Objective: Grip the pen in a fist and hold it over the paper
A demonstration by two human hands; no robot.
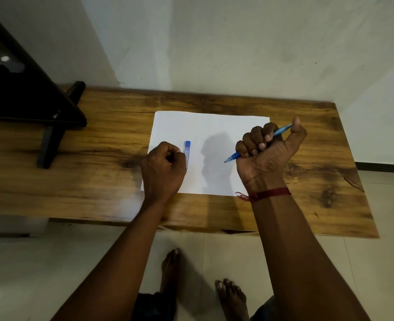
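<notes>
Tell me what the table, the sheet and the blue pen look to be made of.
Table: looks like wood or a wood-look laminate, with brown grain, dark knots and a soft sheen; which one cannot be told.
Sheet: plain white paper, matte, thin and flat.
Blue pen, gripped in the right hand: seemingly plastic, since the barrel looks translucent and slightly glossy.

No text you can read, small blue box by your left hand carries a white label, print too small, paper sheet blank
</notes>
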